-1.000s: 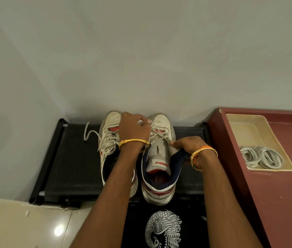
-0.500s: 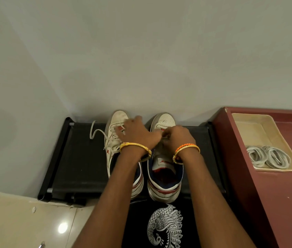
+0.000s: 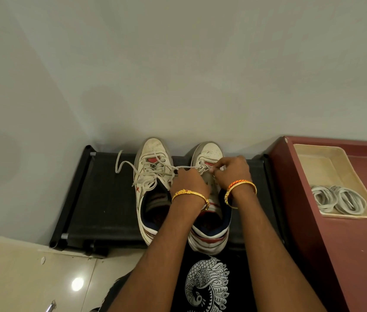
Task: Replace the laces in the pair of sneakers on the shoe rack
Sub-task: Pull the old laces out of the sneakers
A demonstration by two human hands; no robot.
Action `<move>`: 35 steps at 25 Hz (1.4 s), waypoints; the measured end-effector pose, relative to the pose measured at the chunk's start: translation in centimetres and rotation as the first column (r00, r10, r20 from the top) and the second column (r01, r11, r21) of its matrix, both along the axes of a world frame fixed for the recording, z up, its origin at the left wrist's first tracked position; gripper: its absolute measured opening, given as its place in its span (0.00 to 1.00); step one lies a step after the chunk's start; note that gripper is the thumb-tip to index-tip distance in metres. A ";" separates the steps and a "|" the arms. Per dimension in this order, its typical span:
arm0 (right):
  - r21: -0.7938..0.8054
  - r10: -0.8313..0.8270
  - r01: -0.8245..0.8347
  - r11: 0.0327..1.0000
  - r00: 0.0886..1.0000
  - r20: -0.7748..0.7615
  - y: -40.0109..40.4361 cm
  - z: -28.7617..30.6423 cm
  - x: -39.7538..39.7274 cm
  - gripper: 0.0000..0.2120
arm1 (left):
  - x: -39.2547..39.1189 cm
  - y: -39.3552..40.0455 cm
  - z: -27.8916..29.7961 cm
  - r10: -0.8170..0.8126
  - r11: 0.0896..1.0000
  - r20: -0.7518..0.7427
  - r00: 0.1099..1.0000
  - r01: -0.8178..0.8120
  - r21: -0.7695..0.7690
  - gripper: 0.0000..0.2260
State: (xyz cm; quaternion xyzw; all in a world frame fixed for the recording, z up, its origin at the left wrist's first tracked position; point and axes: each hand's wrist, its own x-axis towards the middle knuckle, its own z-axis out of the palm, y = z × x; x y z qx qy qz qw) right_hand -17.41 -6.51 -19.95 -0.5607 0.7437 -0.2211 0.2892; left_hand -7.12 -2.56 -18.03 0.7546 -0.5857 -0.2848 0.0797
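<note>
A maroon cabinet (image 3: pixel 358 244) stands right of the rack, a glossy tiled floor (image 3: pixel 20 278) below a plain wall (image 3: pixel 178 64).

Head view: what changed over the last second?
The right hand let go of the right sneaker's collar and came up to its eyelets, where it now pinches the old lace. The left hand drew back from the toe area and holds that lace taut between the two hands. Unchanged: the left sneaker with its loosened lace, the shoe rack, the tray of coiled new laces.
</note>
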 end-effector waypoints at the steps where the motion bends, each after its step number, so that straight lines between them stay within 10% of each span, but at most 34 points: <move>1: -0.030 -0.088 0.089 0.996 0.995 0.046 0.0 0.1 -0.5 0.04 | 0.0 0.1 0.1 0.006 1.000 0.009 1.000 -0.007 0.014 0.16; 7: 0.337 -0.568 0.461 0.821 0.722 0.395 -0.7 -0.2 -4.0 0.10 | 0.1 0.0 0.2 0.021 0.999 -0.016 1.000 -0.020 0.033 0.15; 13: 0.012 -0.002 -0.001 1.000 0.976 0.216 -0.8 0.1 -1.8 0.05 | -0.1 0.2 0.2 0.056 0.998 -0.066 0.996 -0.054 0.022 0.14; 19: 0.241 0.256 -0.212 0.947 0.952 -0.169 -0.7 0.2 0.0 0.09 | -0.3 0.3 0.6 0.078 0.997 -0.066 0.995 -0.076 0.029 0.13; 27: -0.071 -0.145 0.154 0.986 0.982 0.118 -0.1 1.4 -1.8 0.02 | -0.5 0.5 0.8 0.139 0.990 -0.090 0.986 -0.138 0.021 0.12; 32: 0.033 -0.604 0.724 0.689 0.548 0.579 0.5 2.7 -6.7 0.05 | -0.6 0.4 0.8 0.180 0.984 -0.109 0.978 -0.178 0.027 0.11; 35: 0.282 -0.554 0.661 0.695 0.243 0.796 -0.1 2.7 -6.1 0.04 | -0.7 0.4 0.9 0.190 0.982 -0.108 0.976 -0.188 0.028 0.11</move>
